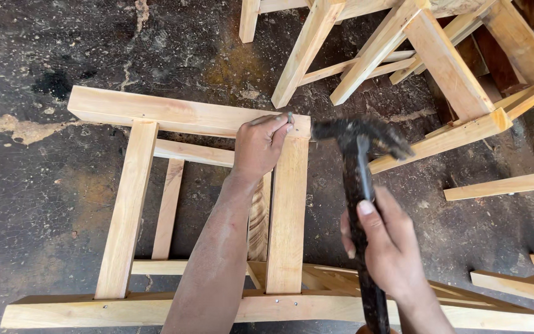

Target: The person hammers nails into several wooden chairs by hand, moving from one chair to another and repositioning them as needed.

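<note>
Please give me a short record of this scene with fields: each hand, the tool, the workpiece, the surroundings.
left hand: the left hand pinches a small nail upright on the top rail of the wooden frame
right hand: the right hand grips the handle of a dark hammer
tool: hammer head is blurred, close beside the nail, to its right
workpiece: pale frame of rails and uprights, lying on the dark floor
surroundings: more pale wooden frames stand at upper right; loose slats lie at right
</note>
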